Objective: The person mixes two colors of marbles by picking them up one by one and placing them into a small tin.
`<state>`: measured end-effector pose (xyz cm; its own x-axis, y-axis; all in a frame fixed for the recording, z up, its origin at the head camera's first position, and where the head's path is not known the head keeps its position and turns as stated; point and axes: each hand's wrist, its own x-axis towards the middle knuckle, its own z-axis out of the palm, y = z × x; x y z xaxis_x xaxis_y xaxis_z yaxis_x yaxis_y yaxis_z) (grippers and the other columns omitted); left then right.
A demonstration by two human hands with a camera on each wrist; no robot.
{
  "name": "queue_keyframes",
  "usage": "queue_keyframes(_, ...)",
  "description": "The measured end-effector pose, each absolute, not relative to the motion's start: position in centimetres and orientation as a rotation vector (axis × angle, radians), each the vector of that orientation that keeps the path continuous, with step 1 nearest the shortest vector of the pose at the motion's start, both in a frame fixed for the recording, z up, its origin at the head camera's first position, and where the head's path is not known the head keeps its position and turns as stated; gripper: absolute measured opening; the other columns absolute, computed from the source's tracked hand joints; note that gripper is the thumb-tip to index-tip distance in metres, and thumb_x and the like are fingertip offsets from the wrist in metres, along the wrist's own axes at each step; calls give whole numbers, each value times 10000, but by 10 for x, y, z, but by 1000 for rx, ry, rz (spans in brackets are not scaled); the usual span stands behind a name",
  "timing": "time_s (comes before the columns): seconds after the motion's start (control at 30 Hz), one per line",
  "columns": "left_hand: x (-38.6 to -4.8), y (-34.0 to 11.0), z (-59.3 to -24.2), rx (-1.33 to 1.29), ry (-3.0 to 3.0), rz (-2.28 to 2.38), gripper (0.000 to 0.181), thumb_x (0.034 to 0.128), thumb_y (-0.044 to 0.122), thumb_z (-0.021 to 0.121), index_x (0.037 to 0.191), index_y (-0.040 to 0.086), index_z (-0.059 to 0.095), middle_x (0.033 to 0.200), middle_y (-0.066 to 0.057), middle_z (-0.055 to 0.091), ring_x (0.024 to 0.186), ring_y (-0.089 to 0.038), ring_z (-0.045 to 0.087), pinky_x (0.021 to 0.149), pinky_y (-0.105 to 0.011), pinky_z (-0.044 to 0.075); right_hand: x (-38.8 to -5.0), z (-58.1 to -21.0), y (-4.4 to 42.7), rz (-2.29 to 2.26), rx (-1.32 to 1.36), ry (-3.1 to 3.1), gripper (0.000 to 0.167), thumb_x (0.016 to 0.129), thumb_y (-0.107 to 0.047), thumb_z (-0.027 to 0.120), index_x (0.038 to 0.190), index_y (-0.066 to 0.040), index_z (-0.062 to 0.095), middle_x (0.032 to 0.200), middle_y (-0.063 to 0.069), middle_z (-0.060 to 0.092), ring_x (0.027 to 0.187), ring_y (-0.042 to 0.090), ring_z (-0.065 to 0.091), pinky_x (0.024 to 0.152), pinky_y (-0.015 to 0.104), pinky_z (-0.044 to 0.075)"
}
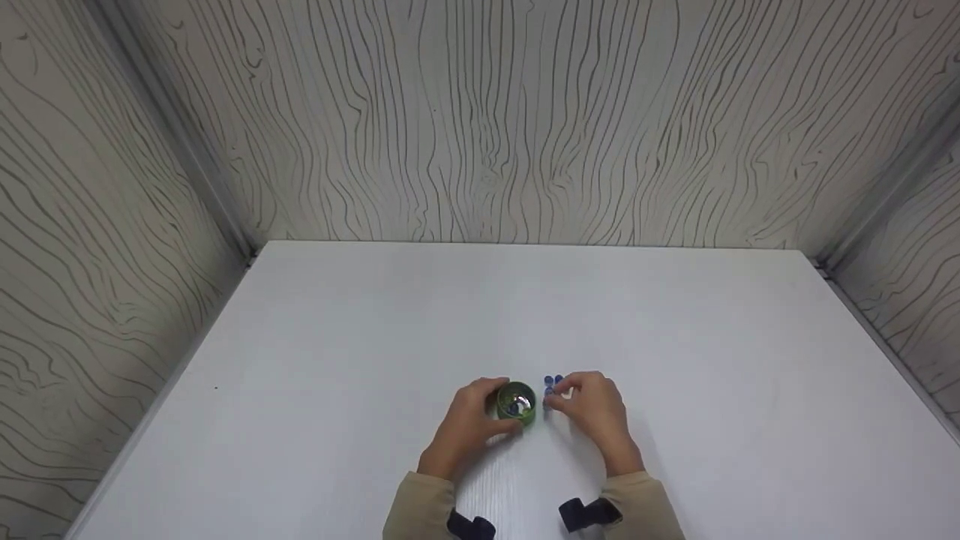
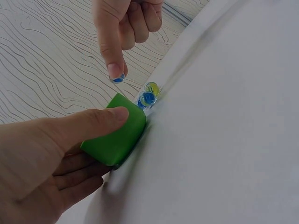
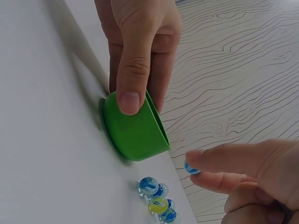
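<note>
My left hand (image 1: 466, 421) grips a small green cup (image 3: 132, 136) that stands upright on the white table, thumb on one side and fingers on the other. In the head view, a dark blue spot and a glassy shine show inside it. Just right of the cup, my right hand (image 1: 598, 407) pinches a blue-and-white glass marble (image 3: 190, 168) between thumb and index finger, raised off the table. Beneath it several marbles lie bunched beside the cup, among them a blue one (image 3: 148, 185) and a yellow one (image 3: 158, 205).
The white tabletop (image 1: 360, 322) spreads out around both hands. Wood-grain panels (image 1: 487, 127) rise behind it and at both sides. Dark straps (image 1: 589, 514) sit at the wrists by the tan sleeves (image 1: 421, 506).
</note>
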<state>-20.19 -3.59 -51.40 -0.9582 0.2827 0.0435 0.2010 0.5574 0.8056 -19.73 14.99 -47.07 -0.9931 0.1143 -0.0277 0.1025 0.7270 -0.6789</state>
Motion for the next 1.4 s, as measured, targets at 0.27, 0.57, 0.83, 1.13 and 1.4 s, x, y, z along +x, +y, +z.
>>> queue_keyframes(0.27,-200,-36,-511,443,2681,1378,630,757,188,811,1304,6,558,1275,-143,631,1233,-303,586,1088,-427,477,-197,-472,149,1140,-166,-2882,155,731,-173,784,819,-50,748,818,86,691,648,131,462,541,210,325)
queue_keyframes(0.57,-200,-37,-509,473,2681,1397,612,750,181,816,1284,5,573,1245,-143,644,1208,-304,599,1078,-429,486,-197,-471,145,1122,-158,-2883,131,743,-162,779,817,-58,751,991,147,741,808,184,595,640,236,413)
queue_keyframes(0.83,-200,-39,-510,492,2699,1384,611,738,176,824,1271,0,584,1234,-145,649,1197,-298,604,1067,-431,492,-198,-473,140,1175,-139,-2851,120,734,-161,778,787,-60,741,873,106,727,687,131,497,577,212,355)
queue_keyframes(1.13,-201,-38,-511,485,2697,1385,614,741,168,821,1277,-9,578,1240,-155,646,1197,-301,605,1067,-430,492,-197,-475,138,1163,-101,-2839,121,740,-153,784,798,-57,738,906,129,733,684,135,499,563,218,366)
queue_keyframes(1.4,-201,-38,-514,488,2703,1383,604,750,164,813,1279,-6,575,1241,-152,647,1205,-297,603,1069,-423,491,-195,-475,135,1129,-68,-2836,134,730,-155,801,808,-61,745,994,139,745,866,232,662,727,361,549)
